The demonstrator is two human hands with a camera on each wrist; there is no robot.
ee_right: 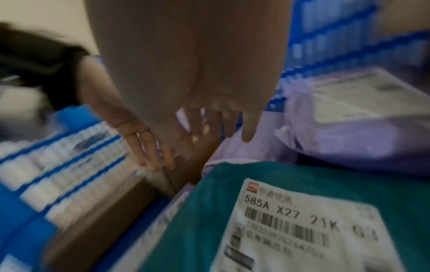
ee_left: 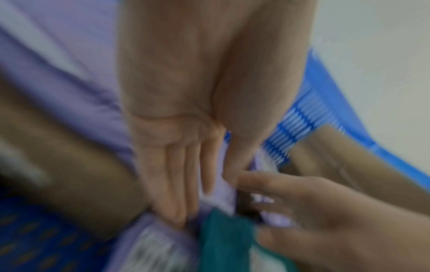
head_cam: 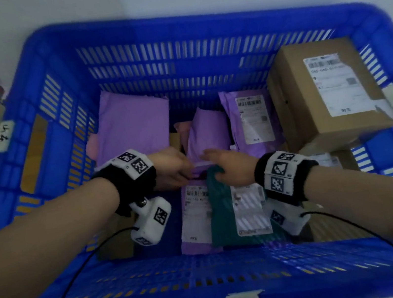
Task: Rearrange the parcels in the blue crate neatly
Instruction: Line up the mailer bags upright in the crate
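Left hand [head_cam: 171,167] at near end of the small purple parcel [head_cam: 206,131] mid blue crate [head_cam: 211,273], fingers straight, thumb on its edge, grip unclear; parcel's long axis runs away toward far wall; right hand [head_cam: 229,166] equally near, fingers spread, holding nothing, over the green parcel [head_cam: 223,212].

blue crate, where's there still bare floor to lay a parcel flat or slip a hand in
Bare floor shows in the blue crate at the near left, between the left hand and the labelled purple mailer. A dark strip also runs between the large purple mailer and the far-right purple mailer. The centre and right are crowded: green mailer, cardboard box.
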